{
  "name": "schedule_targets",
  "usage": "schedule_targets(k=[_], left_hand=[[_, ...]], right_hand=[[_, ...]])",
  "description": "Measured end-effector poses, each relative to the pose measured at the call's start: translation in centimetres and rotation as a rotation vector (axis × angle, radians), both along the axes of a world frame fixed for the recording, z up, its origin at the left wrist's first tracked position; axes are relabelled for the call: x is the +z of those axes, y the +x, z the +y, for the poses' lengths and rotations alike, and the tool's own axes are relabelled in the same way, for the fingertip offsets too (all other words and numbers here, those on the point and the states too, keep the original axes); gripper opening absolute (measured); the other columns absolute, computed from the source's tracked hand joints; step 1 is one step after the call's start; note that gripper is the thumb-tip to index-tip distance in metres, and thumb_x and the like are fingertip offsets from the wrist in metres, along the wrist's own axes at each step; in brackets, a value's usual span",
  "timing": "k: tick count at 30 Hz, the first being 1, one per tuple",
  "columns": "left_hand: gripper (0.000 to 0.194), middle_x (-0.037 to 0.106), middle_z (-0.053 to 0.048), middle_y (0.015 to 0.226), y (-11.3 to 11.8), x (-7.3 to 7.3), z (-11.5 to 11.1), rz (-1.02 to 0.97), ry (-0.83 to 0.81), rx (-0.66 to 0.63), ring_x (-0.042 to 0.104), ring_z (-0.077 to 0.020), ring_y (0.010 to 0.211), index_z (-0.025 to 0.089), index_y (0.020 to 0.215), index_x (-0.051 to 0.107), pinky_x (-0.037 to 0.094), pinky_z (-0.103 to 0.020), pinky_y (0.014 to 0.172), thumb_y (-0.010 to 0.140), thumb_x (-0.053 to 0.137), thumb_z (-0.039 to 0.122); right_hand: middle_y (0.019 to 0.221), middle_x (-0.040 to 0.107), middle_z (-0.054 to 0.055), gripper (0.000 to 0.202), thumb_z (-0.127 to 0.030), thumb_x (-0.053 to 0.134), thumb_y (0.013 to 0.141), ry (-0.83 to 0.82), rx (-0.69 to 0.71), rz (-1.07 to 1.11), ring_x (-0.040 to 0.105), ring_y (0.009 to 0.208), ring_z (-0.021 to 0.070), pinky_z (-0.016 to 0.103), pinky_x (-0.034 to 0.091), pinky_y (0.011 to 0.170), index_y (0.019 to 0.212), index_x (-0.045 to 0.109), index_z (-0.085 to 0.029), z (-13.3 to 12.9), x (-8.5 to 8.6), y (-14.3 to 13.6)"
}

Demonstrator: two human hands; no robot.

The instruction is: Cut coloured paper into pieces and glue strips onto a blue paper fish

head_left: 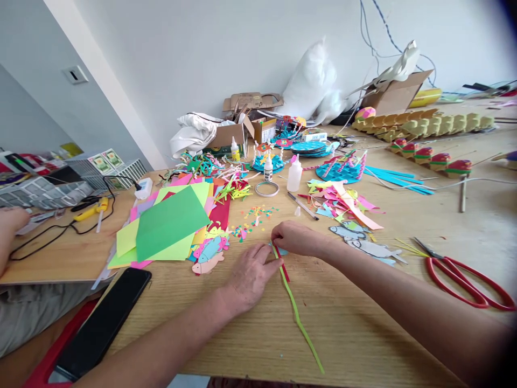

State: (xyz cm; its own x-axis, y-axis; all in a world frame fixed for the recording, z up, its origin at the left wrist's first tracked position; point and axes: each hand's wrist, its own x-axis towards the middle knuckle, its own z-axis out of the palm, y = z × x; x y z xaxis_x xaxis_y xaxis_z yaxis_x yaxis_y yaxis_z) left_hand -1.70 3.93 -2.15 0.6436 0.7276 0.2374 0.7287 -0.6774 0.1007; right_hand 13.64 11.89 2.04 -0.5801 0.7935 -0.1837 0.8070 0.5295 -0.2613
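My left hand lies low on the wooden table, its fingers closed around the upper part of a light green pipe cleaner. My right hand is curled in a pinch at the pipe cleaner's far end, close to the left fingertips. From there the stem runs down the table towards me, slightly bent. Alongside it, a narrow red strip shows below the fingers. Under the right hand peeks a small light blue piece; most of it is hidden. Both hands cover the pinched end.
Coloured paper sheets, paper fish and a black phone lie at left. Red-handled scissors and grey-blue fish cutouts are at right. Beyond stand glue bottles. Another person's hand shows at far left.
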Motion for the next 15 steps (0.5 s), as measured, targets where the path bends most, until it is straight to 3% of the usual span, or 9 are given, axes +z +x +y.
schedule_targets(k=[8, 15], left_hand=[[0.035, 0.047, -0.007, 0.111, 0.1, -0.2, 0.0, 0.019, 0.049, 0.011, 0.041, -0.0204, 0.107, 0.025, 0.117, 0.046, 0.038, -0.037, 0.09, 0.086, 0.035, 0.016], [0.033, 0.053, -0.008, 0.106, -0.8, 1.4, 0.6, -0.143, 0.007, -0.022, 0.046, -0.0181, 0.102, 0.016, 0.108, 0.051, 0.04, -0.035, 0.091, 0.081, 0.034, 0.005]], right_hand=[[0.082, 0.068, 0.005, 0.026, -0.016, 0.042, 0.074, 0.101, -0.086, 0.06, 0.059, 0.072, 0.0157, 0.021, 0.036, 0.056, 0.084, 0.066, -0.018, 0.7, 0.2, 0.1], [0.083, 0.065, 0.005, 0.023, -0.012, 0.042, 0.077, 0.162, -0.088, 0.122, 0.057, 0.073, 0.0148, 0.021, 0.037, 0.06, 0.083, 0.063, -0.017, -3.0, 1.4, 2.6]])
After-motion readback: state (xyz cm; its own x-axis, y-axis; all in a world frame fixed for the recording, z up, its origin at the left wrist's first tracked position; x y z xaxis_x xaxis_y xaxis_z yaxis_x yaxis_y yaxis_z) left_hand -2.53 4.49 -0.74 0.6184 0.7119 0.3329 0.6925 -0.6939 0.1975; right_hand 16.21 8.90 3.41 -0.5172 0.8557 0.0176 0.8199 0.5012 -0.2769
